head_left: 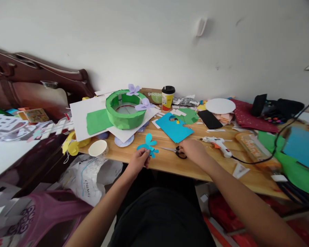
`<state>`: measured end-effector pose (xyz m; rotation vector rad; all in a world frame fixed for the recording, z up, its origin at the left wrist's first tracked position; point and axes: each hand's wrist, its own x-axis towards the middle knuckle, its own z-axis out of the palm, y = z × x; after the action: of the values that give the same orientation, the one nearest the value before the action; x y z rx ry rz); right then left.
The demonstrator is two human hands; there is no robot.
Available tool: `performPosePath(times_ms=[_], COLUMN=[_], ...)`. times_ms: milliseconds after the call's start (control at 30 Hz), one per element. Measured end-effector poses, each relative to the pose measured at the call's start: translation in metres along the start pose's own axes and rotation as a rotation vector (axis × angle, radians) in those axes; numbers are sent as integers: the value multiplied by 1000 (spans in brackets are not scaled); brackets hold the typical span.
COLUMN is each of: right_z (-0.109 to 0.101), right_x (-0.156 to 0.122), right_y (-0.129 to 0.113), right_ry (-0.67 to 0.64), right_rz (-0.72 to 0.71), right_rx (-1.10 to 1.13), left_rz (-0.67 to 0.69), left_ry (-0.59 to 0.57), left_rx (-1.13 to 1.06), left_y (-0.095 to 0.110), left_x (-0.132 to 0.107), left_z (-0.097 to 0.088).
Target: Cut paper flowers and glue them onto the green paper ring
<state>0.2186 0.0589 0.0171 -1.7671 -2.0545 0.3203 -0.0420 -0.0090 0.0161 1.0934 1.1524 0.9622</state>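
My left hand [141,158] pinches a blue paper cutout [149,141] with rounded petals, just above the table's front edge. To its right, my right hand [192,149] has its fingers closed on the black handle of a pair of scissors [181,153]. The scissors' blades point left, towards the cutout, and the hand partly hides the handle. Just beyond lies a sheet of blue paper [173,129] with pieces cut out of its edge. Behind the left hand stands a green paper-covered ring [126,118] with lilac paper flowers [145,104] on its rim.
A glue gun [218,143] with a black cord lies right of my right hand. A lidded coffee cup [168,97] and a black phone [210,119] are farther back. A white paper bowl [98,148] sits near the front edge; a plastic bag [86,178] hangs below.
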Motion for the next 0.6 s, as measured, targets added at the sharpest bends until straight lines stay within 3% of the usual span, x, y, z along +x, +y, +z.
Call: performPosePath(times_ms=[100,167,300,400,500,600], right_z=[-5,-5,4,13,14,13], right_x=[-6,-16,-42,-57,-62,-63], right_y=[-7,-19,-57,-81,-90,-88], right_ry=[-101,-96,-16,-106,-218,-248], right_rz=[-35,-56,-217,-401,-466,-499], right_rx=[-44,-27,316,423,417,383], left_rz=[-33,-23,44,66,42,14], left_ry=[35,53,53,-26,-65,-71], left_rx=[-6,-3,48,78,80,51], left_y=[-2,-4,-9,-12,-14,-16], left_x=[3,3,-5,-17,-28,-32], left_z=[0,1,4,8,11,16])
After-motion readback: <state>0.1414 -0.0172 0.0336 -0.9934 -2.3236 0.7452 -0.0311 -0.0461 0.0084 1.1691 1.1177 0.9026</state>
